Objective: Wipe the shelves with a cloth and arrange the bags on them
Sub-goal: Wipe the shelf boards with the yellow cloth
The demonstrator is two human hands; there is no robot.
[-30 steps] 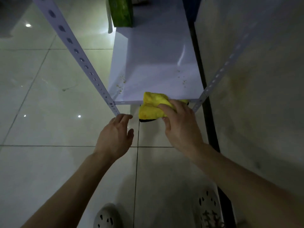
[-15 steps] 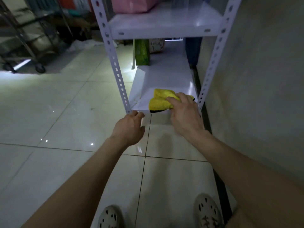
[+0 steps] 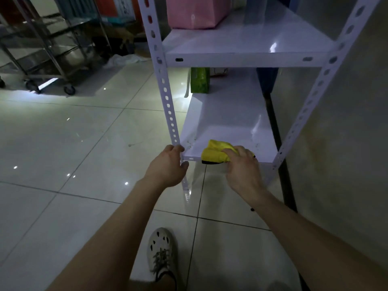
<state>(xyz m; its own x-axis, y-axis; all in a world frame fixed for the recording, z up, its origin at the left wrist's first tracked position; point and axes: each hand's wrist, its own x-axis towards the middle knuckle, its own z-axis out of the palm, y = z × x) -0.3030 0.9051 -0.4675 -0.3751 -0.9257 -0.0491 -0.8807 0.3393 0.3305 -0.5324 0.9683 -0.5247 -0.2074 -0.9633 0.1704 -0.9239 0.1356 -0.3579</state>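
A soft yellow cloth with a black underside (image 3: 216,151) is held at the front edge of the low white metal shelf (image 3: 228,120). It is gripped by the right hand (image 3: 243,170), and the fingers (image 3: 230,153) are curled over its top. Part of the cloth is laid on the shelf and part is hung out past the front edge.

The thin white metal post with round holes (image 3: 165,91) at the front left corner of the rack is gripped by the left hand (image 3: 168,168). The fingers are wrapped round the post right where the low shelf is joined to it, and the thumb is seen on the near side.

Tiny specks of dirt (image 3: 190,143) are seen on the low shelf by the left front corner, near the cloth but not touching it.

A tall green bag (image 3: 200,80) is stood far back on the left side of the low shelf. A dark blue thing (image 3: 267,80) is seen at the back right; whether it is a bag cannot be told.

A big pink bag (image 3: 195,13) is set at the back of the high white metal shelf (image 3: 247,45).

The rack is stood on a shiny pale tiled floor (image 3: 84,143), close beside a grey wall (image 3: 346,133) on the right. A silver metal cart on small wheels (image 3: 52,49) is parked far off to the left. One pale shoe with holes (image 3: 160,250) is seen at the bottom.
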